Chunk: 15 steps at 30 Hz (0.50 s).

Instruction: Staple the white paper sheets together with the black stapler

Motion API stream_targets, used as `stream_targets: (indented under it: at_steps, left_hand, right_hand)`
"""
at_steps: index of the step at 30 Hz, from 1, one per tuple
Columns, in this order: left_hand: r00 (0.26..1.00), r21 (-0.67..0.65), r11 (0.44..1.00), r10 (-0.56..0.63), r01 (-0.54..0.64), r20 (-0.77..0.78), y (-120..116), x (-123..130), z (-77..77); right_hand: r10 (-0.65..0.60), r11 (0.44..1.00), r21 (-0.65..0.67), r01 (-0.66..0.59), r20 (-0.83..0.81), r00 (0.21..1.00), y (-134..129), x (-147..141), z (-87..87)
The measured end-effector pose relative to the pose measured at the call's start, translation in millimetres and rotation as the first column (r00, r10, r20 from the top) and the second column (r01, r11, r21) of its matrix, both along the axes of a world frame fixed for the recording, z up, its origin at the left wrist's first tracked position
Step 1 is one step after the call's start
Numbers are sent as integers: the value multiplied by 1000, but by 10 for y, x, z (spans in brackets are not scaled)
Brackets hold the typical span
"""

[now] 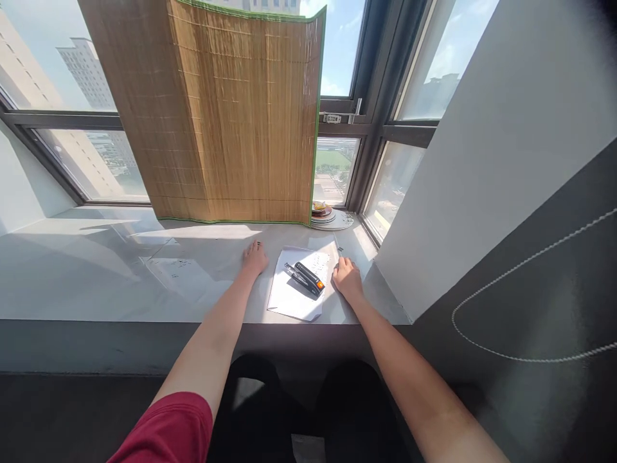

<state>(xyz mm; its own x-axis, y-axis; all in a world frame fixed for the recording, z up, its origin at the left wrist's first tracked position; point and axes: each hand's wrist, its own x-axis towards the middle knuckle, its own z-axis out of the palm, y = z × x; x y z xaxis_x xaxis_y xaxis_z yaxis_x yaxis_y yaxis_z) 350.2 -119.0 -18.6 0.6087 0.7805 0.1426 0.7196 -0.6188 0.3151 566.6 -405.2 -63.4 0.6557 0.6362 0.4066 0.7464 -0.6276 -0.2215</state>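
My left hand [255, 258] rests on the white sill, left of a stack of paper, with its fingers lying on the surface; a small dark spot shows near the fingers. White sheets [284, 299] lie in front of me, with small dark marks at their upper right. On them sits a black stapler-like tool [307, 278] with an orange spot, beside or made up of a second dark piece. My right hand [347, 278] is at the right edge of the sheets, its fingers closed around a thin pen-like stick [337, 245] that points toward the window.
A bamboo blind [241, 122] with green edging hangs before the window. Stacked plates [332, 220] stand in the back right corner. A slanting white wall [482, 148] bounds the right side, where a beaded cord [511, 260] loops. The sill's front edge [120, 320] runs below my forearms.
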Motion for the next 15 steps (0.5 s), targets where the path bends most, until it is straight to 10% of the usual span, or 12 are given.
stream_targets:
  at_steps: [15]
  left_hand:
    - [999,109,994,-22,18,28,-496,-253,-172]
  right_hand:
    - [-12,1000,-24,11,-58,998,-28,-87,157]
